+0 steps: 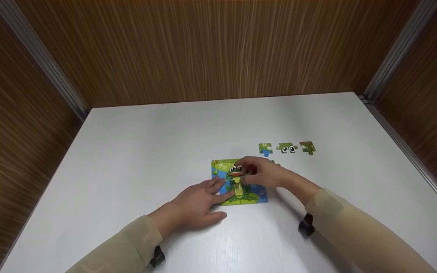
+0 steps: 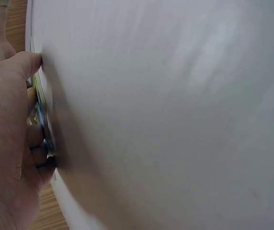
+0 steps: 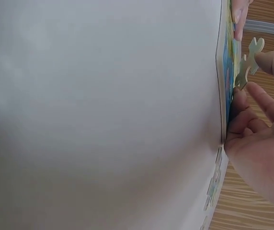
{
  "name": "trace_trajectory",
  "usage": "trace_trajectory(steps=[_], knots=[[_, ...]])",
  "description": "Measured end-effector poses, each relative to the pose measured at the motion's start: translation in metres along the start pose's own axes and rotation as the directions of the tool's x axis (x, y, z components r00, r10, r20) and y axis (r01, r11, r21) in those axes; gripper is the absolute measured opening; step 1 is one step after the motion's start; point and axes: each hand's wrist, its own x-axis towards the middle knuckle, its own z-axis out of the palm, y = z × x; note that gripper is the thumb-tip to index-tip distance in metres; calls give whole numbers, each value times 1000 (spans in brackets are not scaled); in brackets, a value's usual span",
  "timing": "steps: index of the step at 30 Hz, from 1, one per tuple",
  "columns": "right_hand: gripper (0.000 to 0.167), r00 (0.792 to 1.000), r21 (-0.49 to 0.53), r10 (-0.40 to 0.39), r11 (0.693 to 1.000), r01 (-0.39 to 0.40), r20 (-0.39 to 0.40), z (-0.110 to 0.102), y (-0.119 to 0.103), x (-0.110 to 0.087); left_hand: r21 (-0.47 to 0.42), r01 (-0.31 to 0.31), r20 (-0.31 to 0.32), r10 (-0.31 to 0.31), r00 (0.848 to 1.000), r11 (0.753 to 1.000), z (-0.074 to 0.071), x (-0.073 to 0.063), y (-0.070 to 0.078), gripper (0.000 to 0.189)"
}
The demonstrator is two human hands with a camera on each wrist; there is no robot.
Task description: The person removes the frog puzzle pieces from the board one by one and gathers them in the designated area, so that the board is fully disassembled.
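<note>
On the white table (image 1: pixel 127 151) the frog puzzle (image 1: pixel 237 185) is steadied by the flat, straight fingers of the left hand (image 1: pixel 195 204). Above its upper right part a piece (image 3: pixel 248 62) is pinched, tilted, by the right hand (image 1: pixel 266 173). Three loose pieces (image 1: pixel 286 148) are laid beyond, well apart.

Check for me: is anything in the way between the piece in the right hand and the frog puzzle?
Nothing visible. The right hand pinches the piece just above the frog puzzle, while the left hand rests on the puzzle's near-left edge, off to the side.
</note>
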Motion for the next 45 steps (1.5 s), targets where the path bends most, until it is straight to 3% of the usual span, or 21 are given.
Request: trace_trajectory(steps=[13, 22, 45], knots=[[46, 998, -6, -22, 1000, 21, -51, -5, -12, -2, 15, -3, -15, 3, 1000, 1000, 1, 1, 0, 64], [48, 994, -35, -13, 999, 9, -111, -23, -17, -11, 0, 5, -13, -5, 1000, 1000, 1, 1, -1, 65], [39, 971, -125, 49, 989, -80, -236, -74, 18, -50, -15, 7, -16, -7, 1000, 1000, 0, 0, 1, 65]])
